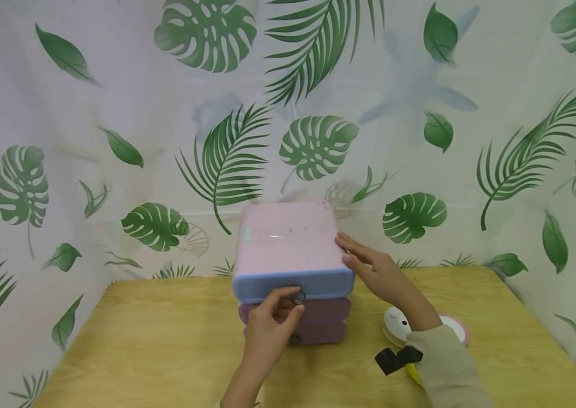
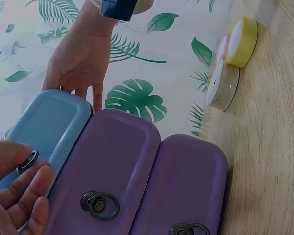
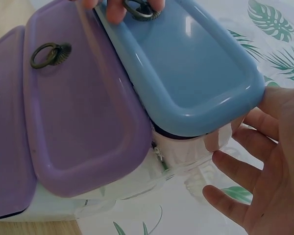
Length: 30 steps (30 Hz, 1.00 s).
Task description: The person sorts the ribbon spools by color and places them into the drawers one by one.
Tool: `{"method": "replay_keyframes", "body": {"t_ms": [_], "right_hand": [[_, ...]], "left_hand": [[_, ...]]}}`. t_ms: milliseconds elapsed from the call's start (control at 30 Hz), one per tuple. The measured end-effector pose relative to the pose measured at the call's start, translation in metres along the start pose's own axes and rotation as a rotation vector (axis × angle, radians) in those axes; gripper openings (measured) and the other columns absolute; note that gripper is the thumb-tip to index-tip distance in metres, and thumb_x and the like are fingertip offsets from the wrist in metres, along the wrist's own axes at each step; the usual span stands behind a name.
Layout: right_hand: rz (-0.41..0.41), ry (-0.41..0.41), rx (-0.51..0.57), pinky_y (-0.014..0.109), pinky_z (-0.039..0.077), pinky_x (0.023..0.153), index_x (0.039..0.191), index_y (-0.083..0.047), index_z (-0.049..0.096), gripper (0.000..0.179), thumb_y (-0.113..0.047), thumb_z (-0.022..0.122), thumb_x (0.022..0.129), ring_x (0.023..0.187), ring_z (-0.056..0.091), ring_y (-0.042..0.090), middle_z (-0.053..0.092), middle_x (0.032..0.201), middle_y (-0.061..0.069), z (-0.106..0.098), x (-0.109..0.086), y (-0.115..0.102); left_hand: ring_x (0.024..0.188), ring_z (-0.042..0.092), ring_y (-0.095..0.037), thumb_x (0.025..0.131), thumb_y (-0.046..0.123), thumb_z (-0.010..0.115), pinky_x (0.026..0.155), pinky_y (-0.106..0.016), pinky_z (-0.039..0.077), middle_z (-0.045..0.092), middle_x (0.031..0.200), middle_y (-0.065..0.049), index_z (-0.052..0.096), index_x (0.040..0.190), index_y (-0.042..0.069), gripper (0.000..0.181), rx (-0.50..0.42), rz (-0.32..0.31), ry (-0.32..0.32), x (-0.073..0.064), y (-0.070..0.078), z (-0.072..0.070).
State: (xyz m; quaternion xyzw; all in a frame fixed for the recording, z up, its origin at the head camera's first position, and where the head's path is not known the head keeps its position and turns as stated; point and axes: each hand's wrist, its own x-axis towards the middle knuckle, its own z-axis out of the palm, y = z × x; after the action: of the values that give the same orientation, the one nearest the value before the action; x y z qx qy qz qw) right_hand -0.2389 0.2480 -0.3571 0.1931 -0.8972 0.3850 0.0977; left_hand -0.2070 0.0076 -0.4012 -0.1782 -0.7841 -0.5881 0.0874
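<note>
A small drawer cabinet with a pink top [image 1: 288, 238] stands on the wooden table. Its top drawer front is blue [image 1: 262, 287], and two purple drawer fronts [image 2: 112, 152] sit below it. Each front seen in the left wrist view has a dark metal ring pull. My left hand [image 1: 271, 326] pinches the blue drawer's ring pull [image 2: 27, 162] between thumb and fingers. Against the cabinet's right side, near the top, rests my right hand [image 1: 382, 275], its fingers extended along the wall. The blue front appears closed or nearly so; I cannot tell exactly.
Right of the cabinet, partly behind the right forearm, are a round white-faced roll [image 1: 396, 325], a pink-rimmed round item [image 1: 461, 327] and a yellow roll [image 2: 243, 42]. A black piece [image 1: 397, 359] is by the right sleeve. Leaf-patterned cloth [image 1: 318, 147] hangs behind the table.
</note>
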Motion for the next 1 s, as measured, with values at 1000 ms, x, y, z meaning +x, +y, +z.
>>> {"method": "replay_keyframes", "body": {"t_ms": [1000], "right_hand": [[0.009,-0.018,0.038,0.048,0.033,0.106,0.143,-0.021,0.034,0.047,-0.034,0.041,0.099,0.138,0.029,0.027,0.025,0.152,0.000,-0.0001,0.0012,0.0002]], "left_hand": [[0.063,0.058,-0.005,0.083,0.010,0.067,0.058,-0.018,0.049,0.069,0.082,-0.009,0.065,0.104,0.016,0.022,-0.086,-0.043,0.012,0.0050,0.0025,0.0007]]}}
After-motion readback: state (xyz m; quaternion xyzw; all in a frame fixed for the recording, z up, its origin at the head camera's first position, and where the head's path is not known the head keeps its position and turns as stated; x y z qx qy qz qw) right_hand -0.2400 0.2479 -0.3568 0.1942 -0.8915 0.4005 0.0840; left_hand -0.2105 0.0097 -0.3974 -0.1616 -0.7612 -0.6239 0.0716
